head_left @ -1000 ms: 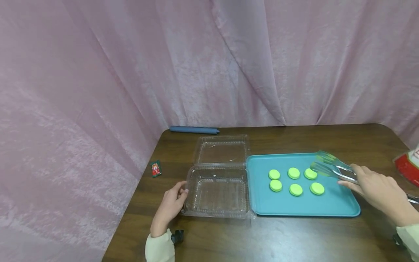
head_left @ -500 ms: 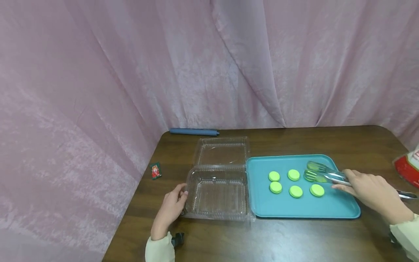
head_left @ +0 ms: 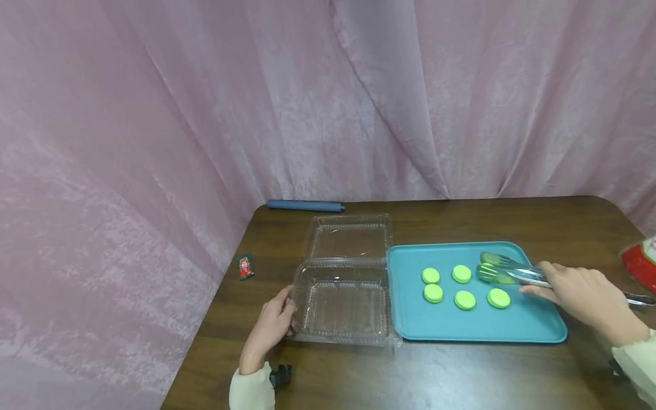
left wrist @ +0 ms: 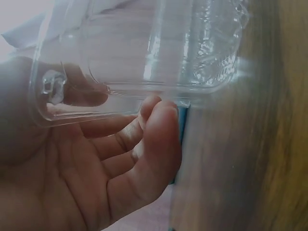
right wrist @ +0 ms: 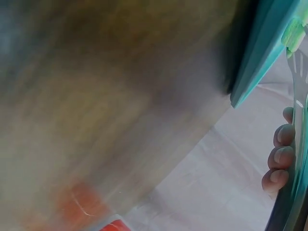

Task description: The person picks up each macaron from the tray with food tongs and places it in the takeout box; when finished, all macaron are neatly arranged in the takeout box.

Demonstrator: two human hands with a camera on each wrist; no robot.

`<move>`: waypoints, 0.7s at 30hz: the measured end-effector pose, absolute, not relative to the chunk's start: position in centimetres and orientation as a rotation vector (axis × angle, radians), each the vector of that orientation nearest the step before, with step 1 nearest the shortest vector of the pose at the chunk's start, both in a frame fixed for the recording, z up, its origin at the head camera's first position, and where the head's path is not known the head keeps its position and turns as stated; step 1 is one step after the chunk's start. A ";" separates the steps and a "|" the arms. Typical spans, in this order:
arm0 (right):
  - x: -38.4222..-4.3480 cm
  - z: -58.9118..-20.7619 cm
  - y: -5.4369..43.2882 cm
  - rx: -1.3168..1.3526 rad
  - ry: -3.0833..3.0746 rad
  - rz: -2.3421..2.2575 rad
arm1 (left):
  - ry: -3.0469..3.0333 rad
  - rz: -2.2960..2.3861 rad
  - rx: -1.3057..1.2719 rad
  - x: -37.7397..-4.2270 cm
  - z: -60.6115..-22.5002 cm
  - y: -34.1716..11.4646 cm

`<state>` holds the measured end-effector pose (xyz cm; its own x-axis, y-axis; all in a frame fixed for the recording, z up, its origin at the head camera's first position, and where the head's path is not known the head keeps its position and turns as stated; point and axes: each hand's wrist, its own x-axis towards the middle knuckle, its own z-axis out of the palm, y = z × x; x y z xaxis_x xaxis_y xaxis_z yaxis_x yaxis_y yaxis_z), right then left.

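Note:
My left hand [head_left: 271, 322] holds the left edge of a clear plastic clamshell container [head_left: 342, 302], which lies with its lid [head_left: 349, 238] folded back. In the left wrist view, the thumb and fingers [left wrist: 161, 144] are at the rim near a corner. My right hand [head_left: 586, 296] grips metal tongs [head_left: 530, 276] with clear slotted green-tinted ends. Those ends are around the back-right green macaron-like round [head_left: 504, 278] and partly cover it. Several other green rounds [head_left: 464, 300] sit in two rows on a turquoise tray [head_left: 476, 327], right beside the container.
A small red and green packet [head_left: 245, 266] lies at the table's left edge. Along the back left edge is a blue rod [head_left: 306, 206]. A red and white bag [head_left: 643, 265] stands at the far right. Pink curtain [head_left: 328, 102] hangs behind the wooden table [head_left: 348, 381].
The tongs have come down and left from above the tray onto the back-right green round, their ends drawing closer together. The left hand stays at the container's edge.

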<state>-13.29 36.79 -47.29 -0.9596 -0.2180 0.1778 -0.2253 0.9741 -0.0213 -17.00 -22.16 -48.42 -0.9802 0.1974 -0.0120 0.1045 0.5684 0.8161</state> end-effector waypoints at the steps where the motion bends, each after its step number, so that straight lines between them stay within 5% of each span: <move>1: -13.3 -47.2 36.8 0.346 -2.916 0.062 | 2.678 1.400 0.250 -17.0 -48.4 -22.1; 21: -14.9 -44.7 33.9 0.388 -2.863 0.154 | 2.371 1.709 0.209 -16.9 -48.0 -22.7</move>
<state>-14.89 33.92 -44.74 -0.9338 -0.2484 0.2575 -0.2746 0.9590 -0.0707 -16.94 -22.67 -48.05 -0.9676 0.2366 -0.0879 -0.0085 0.3173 0.9483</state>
